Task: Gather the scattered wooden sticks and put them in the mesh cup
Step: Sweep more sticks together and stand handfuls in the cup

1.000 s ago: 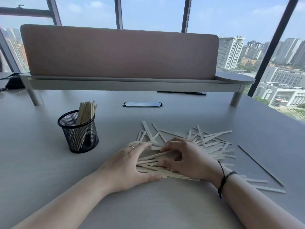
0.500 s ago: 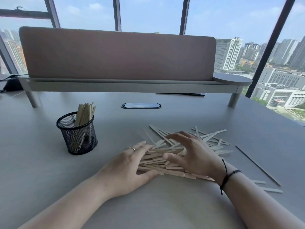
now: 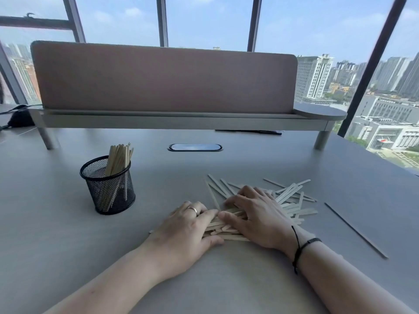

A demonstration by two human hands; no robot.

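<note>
Left hand [image 3: 181,232], right hand [image 3: 256,219] flat, pressing wooden sticks [image 3: 292,200] together.

Your left hand [image 3: 184,232] lies palm down, fingers together, thumb tucked toward your right hand [image 3: 256,217], which lies flat beside it, palm down with fingers spread and fingertips almost meeting the left's; both forearms reach in from below, neither grip closed

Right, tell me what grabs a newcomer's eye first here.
The two hands, left hand and right hand, press together over a heap of pale wooden sticks at the middle of the grey table. To the left stands a black mesh cup, already holding upright sticks.
</note>
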